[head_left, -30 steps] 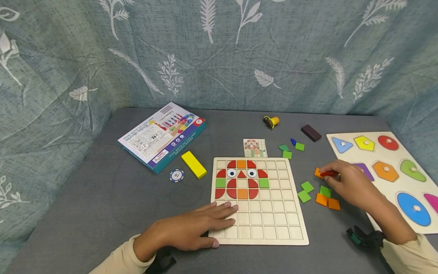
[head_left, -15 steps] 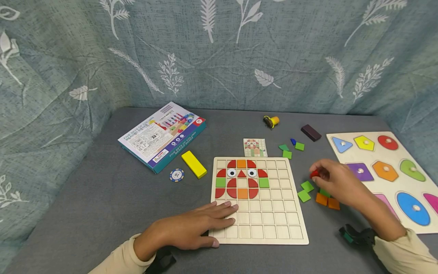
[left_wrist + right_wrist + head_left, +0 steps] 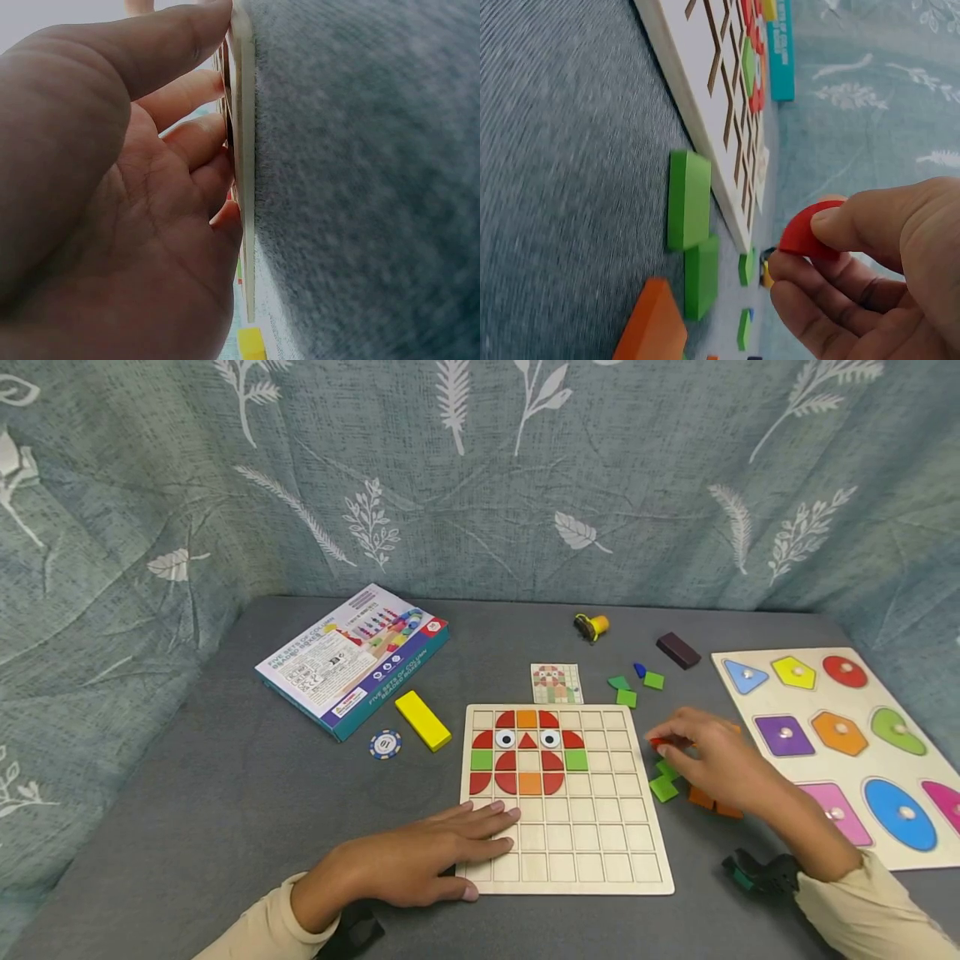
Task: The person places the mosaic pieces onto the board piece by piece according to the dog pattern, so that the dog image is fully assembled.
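Right wrist view: the right hand (image 3: 708,758) pinches 1 red quarter-circle tile (image 3: 804,231), just right of the grid board (image 3: 570,887); a level pinch should suit, left hand (image 3: 420,860) spread, steadying the board's near-left corner.

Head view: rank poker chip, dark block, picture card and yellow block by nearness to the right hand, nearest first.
1. Dark block, beyond the right hand
2. Picture card, behind the board
3. Yellow block, left of the board
4. Poker chip, farther left
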The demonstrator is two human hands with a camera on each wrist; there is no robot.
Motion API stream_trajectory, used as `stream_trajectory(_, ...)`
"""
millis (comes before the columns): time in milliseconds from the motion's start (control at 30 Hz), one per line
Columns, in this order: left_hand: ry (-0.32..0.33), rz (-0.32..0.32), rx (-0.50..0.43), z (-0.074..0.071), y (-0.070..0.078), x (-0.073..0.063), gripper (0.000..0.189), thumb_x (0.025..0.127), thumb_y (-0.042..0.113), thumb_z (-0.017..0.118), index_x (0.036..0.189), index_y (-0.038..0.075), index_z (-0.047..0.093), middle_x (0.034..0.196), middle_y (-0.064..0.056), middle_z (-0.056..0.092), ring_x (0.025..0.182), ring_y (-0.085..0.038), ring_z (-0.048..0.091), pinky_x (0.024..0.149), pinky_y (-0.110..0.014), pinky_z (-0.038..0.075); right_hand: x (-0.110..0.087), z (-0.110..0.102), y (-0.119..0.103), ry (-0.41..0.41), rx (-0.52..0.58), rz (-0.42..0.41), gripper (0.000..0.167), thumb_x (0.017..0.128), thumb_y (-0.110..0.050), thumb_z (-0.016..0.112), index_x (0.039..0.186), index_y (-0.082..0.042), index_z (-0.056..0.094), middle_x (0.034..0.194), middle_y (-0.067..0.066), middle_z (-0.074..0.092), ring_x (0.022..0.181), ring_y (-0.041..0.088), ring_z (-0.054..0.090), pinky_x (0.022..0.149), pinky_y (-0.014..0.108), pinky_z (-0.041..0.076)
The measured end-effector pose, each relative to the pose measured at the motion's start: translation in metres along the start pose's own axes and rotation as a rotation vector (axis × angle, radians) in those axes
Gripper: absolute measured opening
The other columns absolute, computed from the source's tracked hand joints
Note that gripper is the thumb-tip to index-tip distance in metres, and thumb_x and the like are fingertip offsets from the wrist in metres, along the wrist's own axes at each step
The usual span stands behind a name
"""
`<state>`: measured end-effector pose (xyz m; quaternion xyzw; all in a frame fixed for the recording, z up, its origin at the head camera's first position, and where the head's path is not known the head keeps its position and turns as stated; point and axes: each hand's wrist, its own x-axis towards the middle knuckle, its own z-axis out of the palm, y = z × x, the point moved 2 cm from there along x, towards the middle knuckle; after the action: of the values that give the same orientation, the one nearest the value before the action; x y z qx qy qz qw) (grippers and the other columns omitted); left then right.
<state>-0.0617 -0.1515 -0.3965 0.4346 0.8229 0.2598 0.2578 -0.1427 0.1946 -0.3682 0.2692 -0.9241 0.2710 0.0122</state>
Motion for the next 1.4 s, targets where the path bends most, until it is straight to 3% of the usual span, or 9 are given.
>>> stream_trajectory(167, -0.001, 0.003, 0.008, 0.000, 0.001, 0.000, 0.059, 0.096, 0.020, 0.063, 0.149, 0.011, 0.040, 0.161, 0.002, 0.018, 0.147, -0.017, 0.010, 0.118, -0.039, 0.011, 0.004, 0.004, -0.007, -0.041, 0.037, 0.007, 0.027, 0.090, 0.002, 0.065, 0.115, -0.003, 0.070, 0.094, 0.000, 0.059, 0.072, 0.013, 0.053, 0.057, 0.025, 0.045)
stream_trajectory(333, -0.001, 0.001, 0.007, 0.000, 0.001, 0.001, 0.059, 0.096, 0.020, 0.063, 0.149, 0.012, 0.040, 0.161, 0.003, 0.018, 0.147, -0.016, 0.010, 0.118, -0.039, 0.011, 0.009, 0.010, -0.013, -0.049, 0.043, -0.033, 0.023, 0.088, 0.002, 0.067, 0.109, -0.004, 0.072, 0.094, -0.003, 0.062, 0.079, 0.011, 0.056, 0.065, 0.027, 0.050)
stream_trajectory(633, -0.005, -0.013, -0.001, 0.000, 0.001, 0.000, 0.059, 0.096, 0.021, 0.063, 0.149, 0.012, 0.040, 0.161, 0.003, 0.018, 0.147, -0.015, 0.010, 0.118, -0.039, 0.011, 0.018, 0.018, -0.023, -0.074, 0.069, -0.096, 0.023, 0.088, 0.004, 0.066, 0.107, -0.005, 0.074, 0.094, -0.004, 0.061, 0.077, 0.011, 0.052, 0.061, 0.025, 0.046)
stream_trajectory(867, -0.006, -0.013, 0.005, 0.001, 0.001, 0.001, 0.059, 0.096, 0.021, 0.063, 0.149, 0.012, 0.040, 0.161, 0.003, 0.018, 0.147, -0.015, 0.010, 0.118, -0.039, 0.011, 0.026, 0.029, -0.030, -0.154, 0.098, -0.143, 0.022, 0.087, 0.005, 0.067, 0.105, -0.005, 0.074, 0.094, -0.005, 0.065, 0.079, 0.010, 0.055, 0.066, 0.027, 0.050)
stream_trajectory(1133, -0.010, -0.013, 0.005, 0.000, 0.001, 0.001, 0.059, 0.096, 0.021, 0.063, 0.149, 0.012, 0.040, 0.161, 0.003, 0.018, 0.147, -0.015, 0.010, 0.118, -0.040, 0.012, 0.031, 0.037, -0.039, -0.194, 0.083, -0.147, 0.019, 0.088, -0.001, 0.069, 0.104, -0.008, 0.074, 0.095, -0.006, 0.063, 0.084, 0.010, 0.056, 0.071, 0.028, 0.051)
stream_trajectory(1400, -0.015, -0.020, -0.012, -0.001, 0.001, 0.001, 0.059, 0.096, 0.021, 0.063, 0.149, 0.012, 0.040, 0.161, 0.003, 0.017, 0.147, -0.016, 0.011, 0.118, -0.040, 0.012, 0.033, 0.046, -0.046, -0.231, 0.148, -0.171, 0.019, 0.088, 0.001, 0.068, 0.102, -0.011, 0.073, 0.096, -0.006, 0.063, 0.084, 0.011, 0.054, 0.072, 0.029, 0.050)
